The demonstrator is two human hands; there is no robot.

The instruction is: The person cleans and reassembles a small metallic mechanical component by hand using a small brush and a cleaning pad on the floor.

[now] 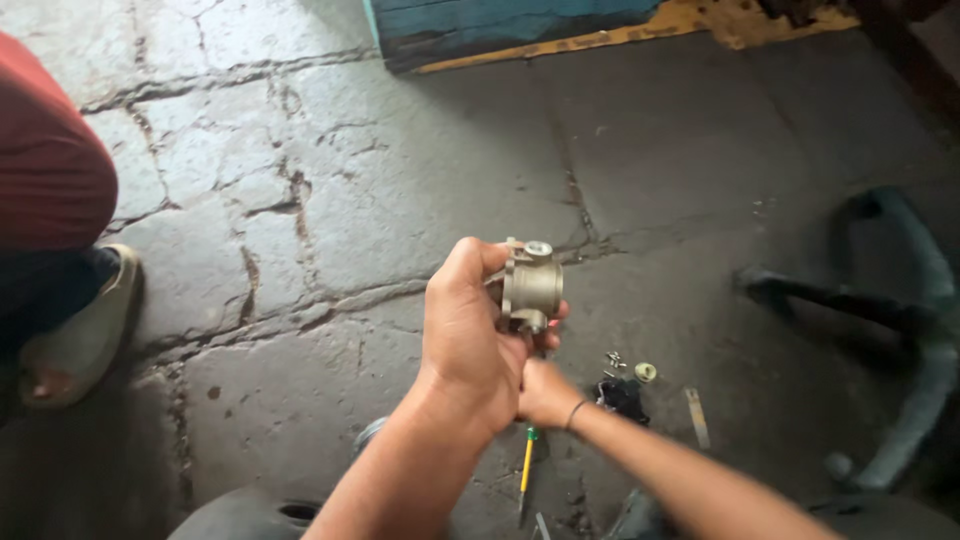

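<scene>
Two hands meet: the left hand [468, 335] wraps round a brass-coloured metal part [531, 287]; the right hand [545, 393] is fisted below it, its contents hidden, above a yellow-handled screwdriver [526, 470].

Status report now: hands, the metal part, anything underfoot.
Left hand grips brass-coloured metal part. Right hand tucked beneath it, grip hidden. Screwdriver, small screws on cracked floor below.
</scene>
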